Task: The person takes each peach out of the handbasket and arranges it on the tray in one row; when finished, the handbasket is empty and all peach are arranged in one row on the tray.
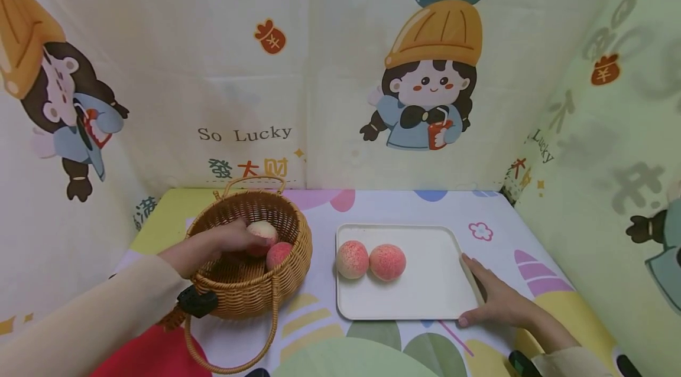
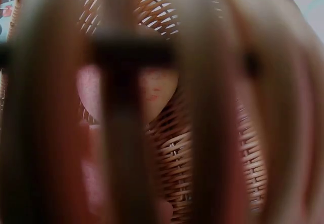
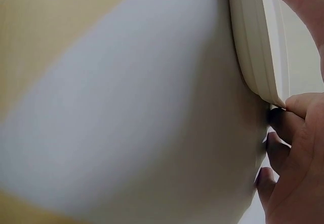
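Observation:
My left hand (image 1: 237, 236) reaches into a brown wicker basket (image 1: 300, 235) and grips a pale pink peach (image 1: 263, 230). Beside it in the basket lies a redder peach (image 1: 279, 254). In the left wrist view, blurred strips cross the foreground, and a peach (image 2: 159, 95) shows between them against the weave. My right hand (image 1: 497, 297) spreads its thumb and fingers along the right edge of a white rectangular tray (image 1: 425, 300). The right wrist view has fingertips right at the rim of the tray (image 3: 253, 46). Two peaches, one paler (image 1: 352, 259) and one pinker (image 1: 388, 262), sit side by side on the tray's left half.
One basket handle (image 1: 273, 312) hangs down at the front; the other (image 1: 255, 178) stands up at the back. A patterned cloth (image 1: 314, 306) covers the table. Printed cloth walls (image 1: 330, 70) enclose the back and both sides.

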`<state>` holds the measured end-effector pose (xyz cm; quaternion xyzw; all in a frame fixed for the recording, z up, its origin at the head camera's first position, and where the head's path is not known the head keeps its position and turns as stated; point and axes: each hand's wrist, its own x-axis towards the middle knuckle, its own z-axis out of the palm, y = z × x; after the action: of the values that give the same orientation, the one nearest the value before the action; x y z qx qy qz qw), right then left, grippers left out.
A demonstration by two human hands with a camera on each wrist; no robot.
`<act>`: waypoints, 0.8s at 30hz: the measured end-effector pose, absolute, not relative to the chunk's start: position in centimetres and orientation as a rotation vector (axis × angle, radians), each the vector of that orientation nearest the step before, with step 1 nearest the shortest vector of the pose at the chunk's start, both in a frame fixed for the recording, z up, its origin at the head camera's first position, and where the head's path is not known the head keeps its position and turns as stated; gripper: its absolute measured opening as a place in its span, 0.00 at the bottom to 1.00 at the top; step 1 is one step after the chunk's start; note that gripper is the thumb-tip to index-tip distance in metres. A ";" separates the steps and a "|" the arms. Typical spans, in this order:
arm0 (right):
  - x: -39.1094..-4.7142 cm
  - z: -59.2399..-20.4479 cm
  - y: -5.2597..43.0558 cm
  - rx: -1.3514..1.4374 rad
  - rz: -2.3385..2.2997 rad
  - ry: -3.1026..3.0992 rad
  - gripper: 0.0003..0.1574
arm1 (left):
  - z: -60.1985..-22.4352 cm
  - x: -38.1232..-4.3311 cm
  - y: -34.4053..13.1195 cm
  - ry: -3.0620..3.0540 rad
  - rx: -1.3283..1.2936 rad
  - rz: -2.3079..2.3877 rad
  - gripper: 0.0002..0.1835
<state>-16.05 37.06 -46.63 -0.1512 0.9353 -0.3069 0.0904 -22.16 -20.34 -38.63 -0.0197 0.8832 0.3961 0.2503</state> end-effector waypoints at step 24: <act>-16.1 -46.6 37.0 -0.449 -0.892 2.800 0.81 | -35.3 -20.7 -19.6 2.000 -0.063 1.818 0.28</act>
<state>-16.06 36.96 -46.63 -0.1506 0.9386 -0.2988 0.0843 -20.66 -19.60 -35.29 -0.0226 0.7220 0.6565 0.2171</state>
